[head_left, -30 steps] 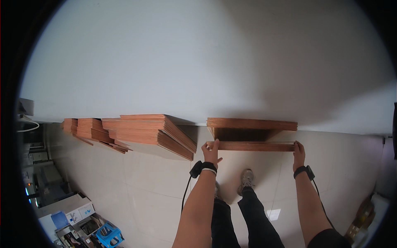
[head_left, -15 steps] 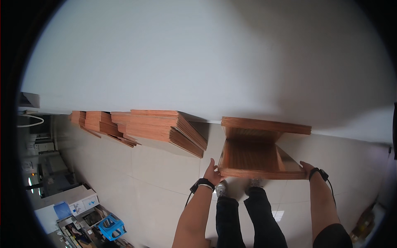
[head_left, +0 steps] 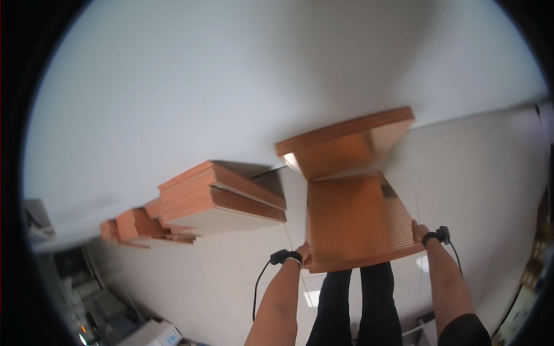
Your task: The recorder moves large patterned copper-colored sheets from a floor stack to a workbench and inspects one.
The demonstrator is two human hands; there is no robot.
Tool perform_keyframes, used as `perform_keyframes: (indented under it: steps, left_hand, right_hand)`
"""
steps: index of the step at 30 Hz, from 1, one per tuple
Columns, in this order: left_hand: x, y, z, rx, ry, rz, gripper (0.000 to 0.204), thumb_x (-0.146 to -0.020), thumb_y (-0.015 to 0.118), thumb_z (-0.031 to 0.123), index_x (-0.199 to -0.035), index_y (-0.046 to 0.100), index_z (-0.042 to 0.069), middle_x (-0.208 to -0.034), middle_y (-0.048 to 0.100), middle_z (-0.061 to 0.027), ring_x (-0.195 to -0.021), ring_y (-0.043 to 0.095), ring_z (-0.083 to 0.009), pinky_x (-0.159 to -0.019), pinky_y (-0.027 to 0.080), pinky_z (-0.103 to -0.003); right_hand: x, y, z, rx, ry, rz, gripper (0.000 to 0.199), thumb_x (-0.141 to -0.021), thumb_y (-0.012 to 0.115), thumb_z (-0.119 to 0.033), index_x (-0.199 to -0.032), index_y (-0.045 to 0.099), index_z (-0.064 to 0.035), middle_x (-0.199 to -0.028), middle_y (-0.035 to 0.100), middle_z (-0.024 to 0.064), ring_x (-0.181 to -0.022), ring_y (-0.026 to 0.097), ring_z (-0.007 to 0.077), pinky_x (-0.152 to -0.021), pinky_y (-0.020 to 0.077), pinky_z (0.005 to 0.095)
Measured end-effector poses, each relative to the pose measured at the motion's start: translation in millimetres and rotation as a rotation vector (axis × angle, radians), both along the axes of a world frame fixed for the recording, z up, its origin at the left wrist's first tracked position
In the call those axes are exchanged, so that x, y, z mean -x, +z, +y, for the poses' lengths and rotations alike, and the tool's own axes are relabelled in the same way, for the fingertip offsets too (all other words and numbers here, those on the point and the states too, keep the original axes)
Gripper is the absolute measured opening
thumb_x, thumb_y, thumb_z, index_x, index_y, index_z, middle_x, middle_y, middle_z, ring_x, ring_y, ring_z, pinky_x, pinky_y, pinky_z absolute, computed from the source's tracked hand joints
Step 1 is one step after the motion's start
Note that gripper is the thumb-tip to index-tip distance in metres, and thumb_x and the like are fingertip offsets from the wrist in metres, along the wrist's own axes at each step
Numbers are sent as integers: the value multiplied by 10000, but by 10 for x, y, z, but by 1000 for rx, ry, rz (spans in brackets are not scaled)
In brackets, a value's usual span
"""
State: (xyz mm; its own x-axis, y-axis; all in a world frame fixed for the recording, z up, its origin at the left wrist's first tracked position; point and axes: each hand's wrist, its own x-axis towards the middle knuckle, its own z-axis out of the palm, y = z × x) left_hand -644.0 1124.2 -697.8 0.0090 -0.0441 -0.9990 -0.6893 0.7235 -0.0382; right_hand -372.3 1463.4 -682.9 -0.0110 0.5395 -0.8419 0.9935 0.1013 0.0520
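Between my hands is a stack of flat boards [head_left: 349,222] with a glossy brownish face and reddish-orange edges. It is tilted, its near edge above my legs. My left hand [head_left: 304,251] grips its left side near the front corner. On the opposite side my right hand [head_left: 419,230] holds the right edge; the fingers of both hands are partly hidden by the boards. Just beyond, another stack of the same boards [head_left: 346,131] leans against the wall. The far edge of the held boards lies close to that stack's lower part; I cannot tell whether they touch.
More board stacks [head_left: 190,199] lean in a row along the white wall [head_left: 173,86] to the left. Pale tiles cover the floor [head_left: 231,265]. A white box-like piece of furniture [head_left: 153,334] stands at lower left, and blurred items [head_left: 539,248] line the right rim.
The held boards have tipped so that more of their glossy face shows, and their near edge has come closer to me. My left hand's raised thumb has come down. The whole view has turned.
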Motion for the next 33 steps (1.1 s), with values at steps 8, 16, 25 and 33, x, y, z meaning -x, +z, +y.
perform_keyframes:
  steps: [8,16,25,33]
  left_hand:
    - [260,-292,-845,-70,-1210,481,578,-841,68,404,-1052,416,-6,-924,515,-267,-931,474,-372,-811,375,-409]
    - [790,-962,-1627,194,-923,496,668,-815,188,489,-960,489,-89,-898,532,-203,-864,499,-276,-749,385,-335]
    - [288,-530,-912,76,-1147,473,602,-830,191,429,-1069,405,-80,-1027,487,-227,-939,485,-328,-786,391,-365]
    - [776,-1215,38,-224,-2067,649,344,-835,268,201,-1124,350,35,-1054,481,-192,-952,491,-290,-776,411,-344]
  right_hand:
    - [-959,-650,-1905,98,174,199,470,-824,289,-268,-1161,199,47,-778,531,275,-739,539,379,-606,444,419]
    - [-518,-1040,-2539,119,-385,342,668,-804,172,-495,-915,512,70,-851,537,258,-853,516,344,-785,388,387]
    - [-1212,-1395,-3378,179,-513,340,409,-780,385,-268,-1077,356,11,-758,549,239,-769,540,345,-696,412,409]
    - [-1041,-1984,-4043,-130,-957,319,632,-807,169,-472,-949,510,41,-947,514,249,-905,503,340,-801,379,397]
